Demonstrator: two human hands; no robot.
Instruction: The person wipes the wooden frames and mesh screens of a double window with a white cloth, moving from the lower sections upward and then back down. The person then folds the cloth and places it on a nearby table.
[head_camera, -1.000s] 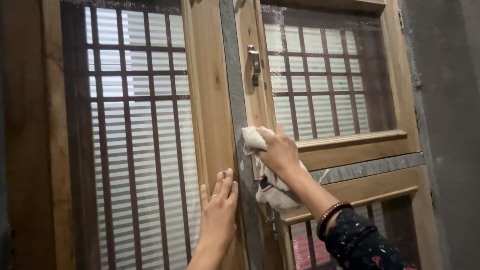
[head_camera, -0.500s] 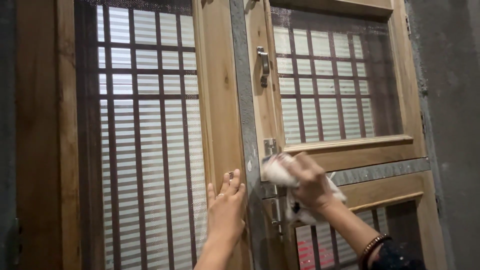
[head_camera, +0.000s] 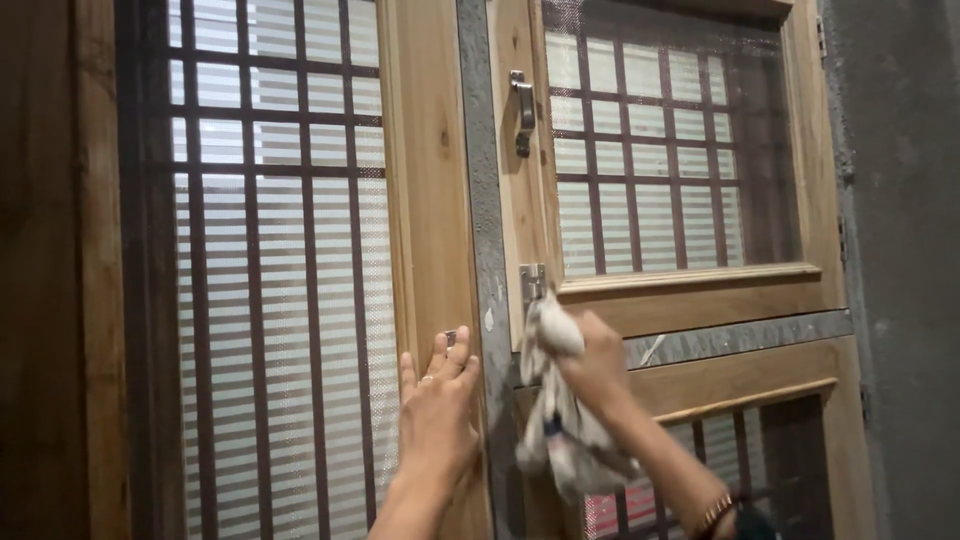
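Low in the middle of the frame, our right hand squeezes a white rag vs. the wood door under a metal latch, & our left hand lies flat, fingers spread, on the door frame.

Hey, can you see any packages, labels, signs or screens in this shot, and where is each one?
No packages, labels, signs or display screens in view.
The only screens are brown mesh panels with grilles, set in the wooden door.
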